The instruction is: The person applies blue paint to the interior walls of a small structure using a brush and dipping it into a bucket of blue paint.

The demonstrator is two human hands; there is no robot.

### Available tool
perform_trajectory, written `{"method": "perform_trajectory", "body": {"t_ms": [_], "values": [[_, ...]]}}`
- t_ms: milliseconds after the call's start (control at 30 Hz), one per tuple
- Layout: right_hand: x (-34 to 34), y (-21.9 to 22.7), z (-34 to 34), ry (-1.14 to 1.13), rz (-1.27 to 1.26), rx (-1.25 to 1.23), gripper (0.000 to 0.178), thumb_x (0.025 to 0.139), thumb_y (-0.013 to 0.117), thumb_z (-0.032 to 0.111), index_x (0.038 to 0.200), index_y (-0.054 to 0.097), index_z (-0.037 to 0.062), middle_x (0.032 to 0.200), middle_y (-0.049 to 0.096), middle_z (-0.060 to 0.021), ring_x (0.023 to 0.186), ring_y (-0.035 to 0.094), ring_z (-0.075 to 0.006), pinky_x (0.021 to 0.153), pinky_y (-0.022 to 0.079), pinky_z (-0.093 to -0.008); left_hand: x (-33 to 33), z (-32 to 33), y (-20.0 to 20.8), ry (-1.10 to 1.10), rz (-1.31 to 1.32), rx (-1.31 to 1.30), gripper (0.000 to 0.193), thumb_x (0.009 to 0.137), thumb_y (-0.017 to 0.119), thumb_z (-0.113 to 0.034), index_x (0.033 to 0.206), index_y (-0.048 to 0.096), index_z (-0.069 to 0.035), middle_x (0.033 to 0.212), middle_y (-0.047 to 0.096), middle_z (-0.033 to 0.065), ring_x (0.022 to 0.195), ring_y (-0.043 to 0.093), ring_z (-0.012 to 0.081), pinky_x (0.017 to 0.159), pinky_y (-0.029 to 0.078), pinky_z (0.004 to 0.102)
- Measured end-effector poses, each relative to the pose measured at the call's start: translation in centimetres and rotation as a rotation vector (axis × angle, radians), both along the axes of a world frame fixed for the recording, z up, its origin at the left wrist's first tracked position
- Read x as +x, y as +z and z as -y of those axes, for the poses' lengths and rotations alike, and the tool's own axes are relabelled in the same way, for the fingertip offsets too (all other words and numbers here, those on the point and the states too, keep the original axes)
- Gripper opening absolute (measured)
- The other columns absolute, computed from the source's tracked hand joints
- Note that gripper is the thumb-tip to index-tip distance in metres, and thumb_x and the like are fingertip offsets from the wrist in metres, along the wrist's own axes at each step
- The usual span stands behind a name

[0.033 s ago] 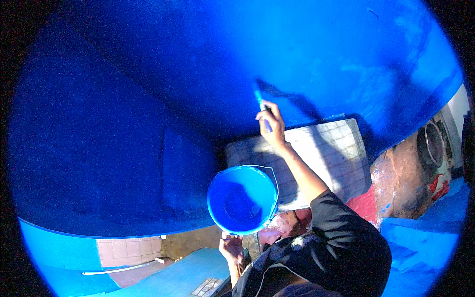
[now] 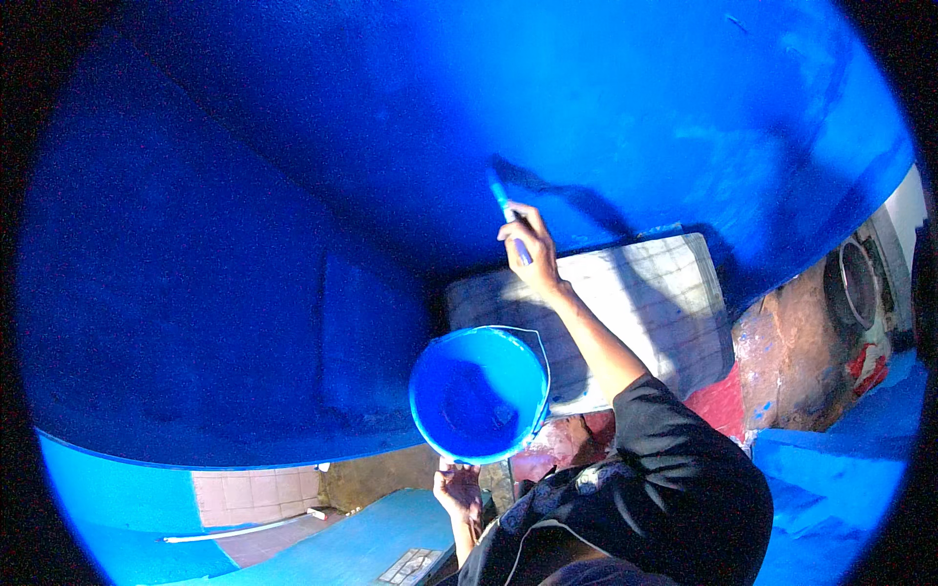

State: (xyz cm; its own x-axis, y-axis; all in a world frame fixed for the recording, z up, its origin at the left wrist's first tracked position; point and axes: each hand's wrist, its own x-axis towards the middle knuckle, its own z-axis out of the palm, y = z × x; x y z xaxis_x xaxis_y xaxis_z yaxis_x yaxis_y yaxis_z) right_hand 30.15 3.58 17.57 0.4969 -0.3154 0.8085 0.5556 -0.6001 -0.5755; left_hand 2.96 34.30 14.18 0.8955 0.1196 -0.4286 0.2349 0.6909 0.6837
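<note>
My right hand (image 2: 531,244) is closed around a paintbrush (image 2: 500,193). The bristle end, coated in blue, meets the blue wall (image 2: 625,107) or hovers just off it; I cannot tell which. A dark shadow of brush and arm falls on the wall beside it. Lower down, my left hand (image 2: 459,491) grips the near side of a blue paint bucket (image 2: 523,376), its fingers partly hidden under the rim. Deep blue paint lies inside the bucket, tilted open toward me, and its thin wire handle (image 2: 548,366) hangs over the right side.
Below the wall lies a pale checked mattress-like pad (image 2: 645,283), partly in shadow. A second blue wall (image 2: 225,313) meets the first at a corner on the left. At far right are a round dark tub (image 2: 857,285) and a paint-spotted floor (image 2: 782,361). A white stick (image 2: 239,532) lies lower left.
My right hand and the paintbrush have shifted slightly left along the wall. The bucket and my left hand look unmoved.
</note>
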Motion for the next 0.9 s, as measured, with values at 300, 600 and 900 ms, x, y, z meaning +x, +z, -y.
{"method": "perform_trajectory", "body": {"t_ms": [300, 600, 900], "values": [[-1.4, 0.5, 6.8, -0.023, 0.096, 0.051, 0.015, 0.075, 0.059, -0.006, 0.083, 0.062, 0.0059, 0.113, 0.058, -0.0155, 0.106, 0.057, -0.0323, 0.091, 0.045, -0.0389, 0.2, -0.7, -0.6, -0.098, 0.094, 0.004, 0.038, 0.082, 0.05, -0.037, 0.109, 0.056, -0.011, 0.112, 0.059, 0.0029, 0.102, 0.053, 0.0232, 0.094, 0.04, 0.0435], [-4.2, 2.1, 14.9, -0.57, 0.12, 0.073, 0.013, 0.077, 0.058, -0.007, 0.081, 0.061, 0.0051, 0.111, 0.057, -0.0164, 0.103, 0.057, -0.0315, 0.087, 0.045, -0.038, 0.0, -1.2, -0.7, -0.123, 0.078, -0.001, 0.034, 0.082, 0.05, -0.036, 0.106, 0.057, -0.012, 0.102, 0.06, -0.0003, 0.093, 0.054, 0.0188, 0.086, 0.04, 0.0398], [-4.1, 2.1, 10.3, -0.024, 0.064, 0.077, 0.011, 0.077, 0.057, -0.006, 0.079, 0.062, 0.0036, 0.107, 0.061, -0.0165, 0.106, 0.058, -0.0291, 0.09, 0.045, -0.0383, 0.7, -1.3, -0.7, -0.155, 0.1, -0.02, 0.034, 0.078, 0.05, -0.031, 0.104, 0.057, -0.011, 0.112, 0.06, 0.0049, 0.106, 0.053, 0.0238, 0.095, 0.036, 0.0444]]}}
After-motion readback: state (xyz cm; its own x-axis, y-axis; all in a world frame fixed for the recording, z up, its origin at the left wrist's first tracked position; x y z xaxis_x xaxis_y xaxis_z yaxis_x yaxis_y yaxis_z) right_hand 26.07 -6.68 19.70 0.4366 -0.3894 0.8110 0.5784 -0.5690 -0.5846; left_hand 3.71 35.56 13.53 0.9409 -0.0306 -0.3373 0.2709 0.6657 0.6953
